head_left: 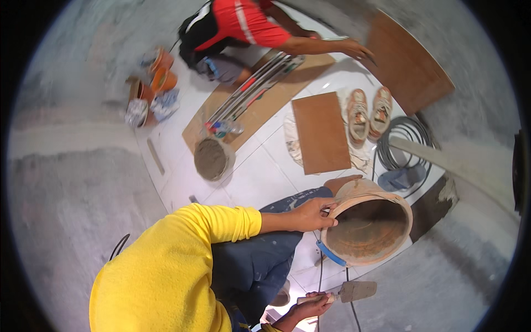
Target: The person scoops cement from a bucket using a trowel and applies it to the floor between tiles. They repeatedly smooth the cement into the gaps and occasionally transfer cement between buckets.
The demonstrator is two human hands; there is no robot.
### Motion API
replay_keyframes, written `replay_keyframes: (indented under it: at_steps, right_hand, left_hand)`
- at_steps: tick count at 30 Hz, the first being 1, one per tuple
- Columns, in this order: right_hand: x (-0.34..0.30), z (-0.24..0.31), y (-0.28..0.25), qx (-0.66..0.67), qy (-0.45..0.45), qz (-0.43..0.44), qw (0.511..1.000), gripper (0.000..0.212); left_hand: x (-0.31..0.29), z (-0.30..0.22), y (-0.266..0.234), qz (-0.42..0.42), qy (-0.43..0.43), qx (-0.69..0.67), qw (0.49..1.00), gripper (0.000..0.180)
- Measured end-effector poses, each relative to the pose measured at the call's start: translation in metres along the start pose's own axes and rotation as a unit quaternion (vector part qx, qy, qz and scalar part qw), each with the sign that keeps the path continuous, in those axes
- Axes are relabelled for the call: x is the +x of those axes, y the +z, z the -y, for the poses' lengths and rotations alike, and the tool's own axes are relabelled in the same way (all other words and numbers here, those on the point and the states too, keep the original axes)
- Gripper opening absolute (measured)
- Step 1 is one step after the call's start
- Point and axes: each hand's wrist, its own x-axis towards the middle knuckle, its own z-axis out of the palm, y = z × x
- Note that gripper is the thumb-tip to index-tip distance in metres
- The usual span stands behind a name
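My left hand [315, 214] grips the near rim of an orange bucket [381, 243] that lies tilted, its mouth open toward me and its inside caked with grey-brown residue. The yellow sleeve of that arm reaches in from the lower left over my blue trousers [260, 260]. My right hand [310, 304], at the bottom edge, holds the handle of a trowel [357, 290] whose mortar-smeared blade points right, below the bucket. The trowel and the bucket are apart.
A brown tile [321, 133] lies on the white tiled floor beside a pair of shoes [368, 113] and a coiled cable [406, 144]. A pail of grey mortar [211, 159] stands by a tile cutter [254, 88] on cardboard. A person in a red shirt [243, 22] reaches toward a brown board [409, 61].
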Motion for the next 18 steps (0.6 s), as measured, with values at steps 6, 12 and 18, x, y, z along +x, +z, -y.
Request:
replay_keyframes:
  at_steps: [6, 12, 18]
  right_hand:
    - [-0.026, 0.029, -0.038, -0.080, -0.064, 0.044, 0.994, 0.020]
    - [-0.049, 0.025, -0.014, -0.221, -0.108, 0.143, 0.959, 0.019]
    - [-0.133, 0.028, 0.067, -0.295, -0.159, 0.324, 0.885, 0.038]
  left_hand:
    - [-0.118, -0.015, -0.059, -0.153, -0.116, -0.146, 0.970, 0.024]
    - [-0.234, 0.060, -0.158, -0.353, -0.051, -0.320, 0.878, 0.026]
    - [-0.368, 0.120, -0.264, -0.579, -0.049, -0.367, 0.727, 0.018]
